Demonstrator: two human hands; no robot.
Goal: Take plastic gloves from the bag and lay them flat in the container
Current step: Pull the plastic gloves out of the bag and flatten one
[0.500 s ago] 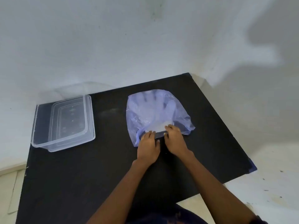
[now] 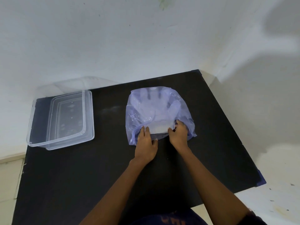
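A translucent purple plastic bag lies on the black table, its mouth toward me. Clear plastic gloves show through it, their fingers pointing away, and their cuffs are exposed at the mouth. My left hand presses flat on the bag's near left edge, fingers on the lower lip. My right hand grips the bag's upper lip at the right of the mouth, fingers curled around the plastic. A clear rectangular container stands at the table's far left with nothing in it.
White walls meet in a corner behind the table. The table's right edge runs diagonally from the back corner toward me. Light floor shows at the right and left of the table.
My hands have spread apart along the bag's mouth, the right one moving right and curling onto the upper lip. The mouth is wider and the gloves' cuffs show more.
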